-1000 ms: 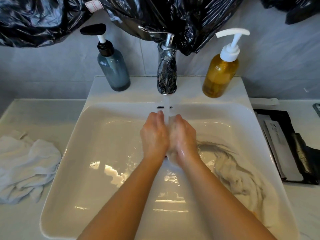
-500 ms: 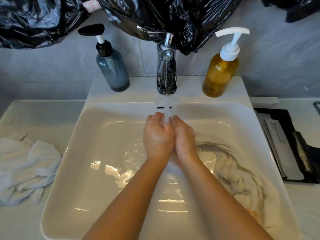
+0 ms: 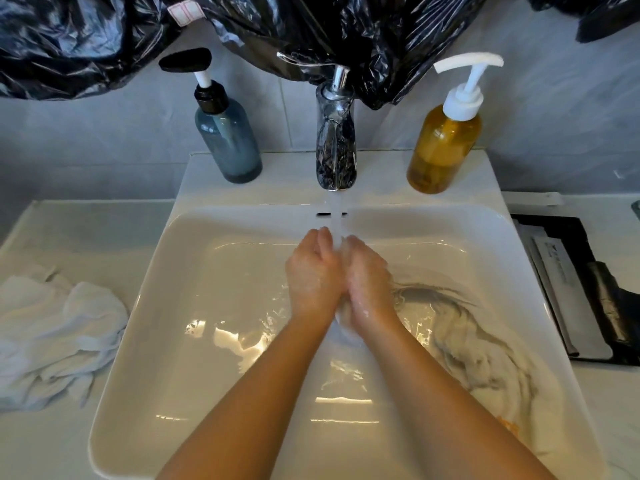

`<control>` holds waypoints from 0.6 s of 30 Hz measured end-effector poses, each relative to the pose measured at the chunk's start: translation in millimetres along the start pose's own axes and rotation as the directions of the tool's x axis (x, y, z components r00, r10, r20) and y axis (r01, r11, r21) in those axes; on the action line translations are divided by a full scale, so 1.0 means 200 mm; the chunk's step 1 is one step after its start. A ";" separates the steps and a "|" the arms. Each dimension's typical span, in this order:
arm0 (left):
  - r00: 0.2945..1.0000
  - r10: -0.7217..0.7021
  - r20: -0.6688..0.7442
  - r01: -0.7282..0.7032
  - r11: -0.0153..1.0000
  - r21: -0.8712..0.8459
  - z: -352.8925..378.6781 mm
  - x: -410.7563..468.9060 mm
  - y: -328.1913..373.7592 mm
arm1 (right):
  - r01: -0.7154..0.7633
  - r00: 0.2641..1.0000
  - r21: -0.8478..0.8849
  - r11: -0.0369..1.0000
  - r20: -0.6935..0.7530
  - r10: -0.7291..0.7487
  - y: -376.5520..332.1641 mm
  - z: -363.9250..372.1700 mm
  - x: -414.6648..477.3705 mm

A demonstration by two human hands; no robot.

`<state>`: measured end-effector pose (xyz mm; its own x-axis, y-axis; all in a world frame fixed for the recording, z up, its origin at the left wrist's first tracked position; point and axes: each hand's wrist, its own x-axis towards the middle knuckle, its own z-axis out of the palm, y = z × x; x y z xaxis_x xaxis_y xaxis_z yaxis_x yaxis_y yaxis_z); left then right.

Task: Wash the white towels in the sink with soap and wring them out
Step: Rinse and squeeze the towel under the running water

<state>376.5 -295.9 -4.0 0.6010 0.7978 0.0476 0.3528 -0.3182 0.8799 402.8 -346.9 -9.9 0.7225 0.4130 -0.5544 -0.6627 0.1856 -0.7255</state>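
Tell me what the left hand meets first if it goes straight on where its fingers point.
The left hand points away from the person, fingers beside the water stream. Straight on it would probably meet the sink at its back wall, near the overflow slot, under the faucet; depth is unclear.

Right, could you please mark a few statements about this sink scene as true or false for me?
1. Water runs from the tap onto the left hand and right hand, held together. True.
2. The amber bottle has a black pump. False: its pump is white; the black pump is on the blue-grey bottle.
3. A white towel lies on the counter left of the sink. True.
4. The basin holds no towel. False: a wet towel lies in its right side.
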 end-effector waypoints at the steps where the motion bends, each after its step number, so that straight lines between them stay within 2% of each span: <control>1: 0.990 -0.131 0.058 0.135 0.987 -0.082 0.00 0.04 -0.02 | 0.060 0.996 -0.072 0.996 -0.061 -0.064 -0.01 0.01 -0.01; 3: 0.961 -0.249 0.123 0.273 0.929 -0.250 -0.03 0.06 -0.05 | 0.067 0.992 -0.078 0.995 -0.099 -0.075 -0.03 0.00 -0.02; 4: 0.960 -0.251 0.123 0.278 0.906 -0.319 -0.05 0.04 -0.05 | 0.061 0.995 -0.040 0.997 -0.083 -0.064 -0.03 -0.01 -0.04; 5: 0.972 -0.215 0.092 0.234 0.902 -0.363 -0.07 0.00 -0.03 | 0.059 0.996 -0.015 0.998 -0.068 -0.060 -0.03 -0.02 -0.03; 8: 0.999 0.040 -0.017 -0.044 0.935 -0.353 -0.10 -0.15 0.02 | 0.052 0.996 0.031 0.998 -0.077 -0.049 -0.02 -0.02 -0.01; 10: 0.992 0.125 -0.010 -0.122 0.952 -0.279 -0.06 -0.19 0.03 | 0.046 0.999 0.056 0.997 -0.016 -0.045 -0.01 -0.02 -0.01; 11: 0.992 0.122 -0.007 -0.120 0.966 -0.229 -0.04 -0.19 0.03 | 0.051 0.998 0.042 0.998 0.027 -0.053 0.00 -0.02 -0.01; 12: 0.994 0.107 -0.012 -0.107 0.980 -0.167 -0.01 -0.15 0.03 | 0.074 0.996 0.000 0.997 0.049 -0.074 0.00 -0.02 -0.02; 14: 0.999 0.043 -0.021 -0.044 0.998 -0.050 0.00 -0.06 0.02 | 0.142 0.990 -0.046 0.989 0.003 -0.142 -0.01 -0.02 -0.02; 15: 0.999 -0.024 -0.024 0.023 0.998 -0.050 0.01 -0.01 0.01 | 0.144 0.990 -0.051 0.988 -0.005 -0.144 -0.02 -0.02 -0.03; 18: 0.975 -0.223 0.010 0.218 0.939 -0.265 -0.02 0.02 0.02 | 0.137 0.991 -0.048 0.989 -0.002 -0.137 -0.03 -0.02 -0.02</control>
<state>376.9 -292.5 1.4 0.5143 0.8436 -0.1546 0.2721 0.0105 0.9622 403.8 -353.4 -4.9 0.8072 0.3816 -0.4505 -0.5473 0.1977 -0.8132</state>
